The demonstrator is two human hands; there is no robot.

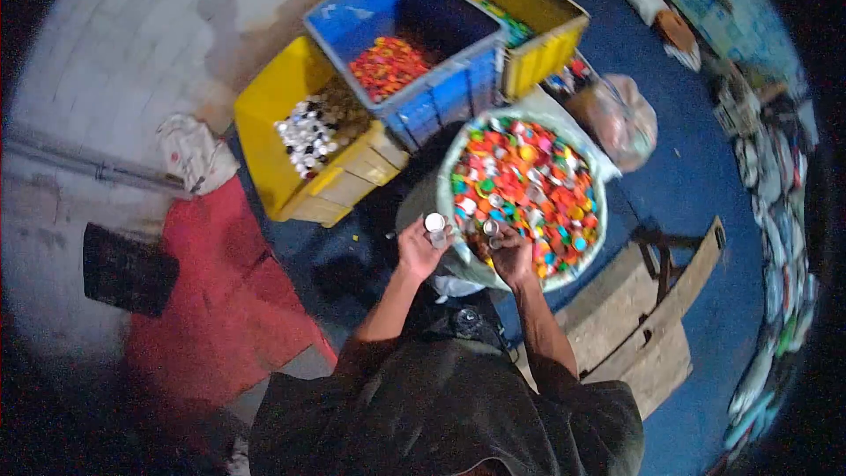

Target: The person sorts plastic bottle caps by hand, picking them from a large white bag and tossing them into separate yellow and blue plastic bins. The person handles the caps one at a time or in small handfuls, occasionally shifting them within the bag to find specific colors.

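Note:
A white sack (441, 203) stands open in front of me, filled with several mixed-colour bottle caps (529, 185). My left hand (421, 247) is raised at the sack's near-left rim and pinches a white cap (434, 222) between its fingertips. My right hand (511, 251) rests on the caps at the sack's near edge, fingers closed around a small silvery cap (491, 227).
A yellow crate (264, 106) with white caps lies at the left, a blue crate (458, 88) with red and orange caps behind the sack, another yellow crate (546, 44) further back. A wooden bench (643, 317) stands at my right. Red cloth (220, 300) covers the floor at left.

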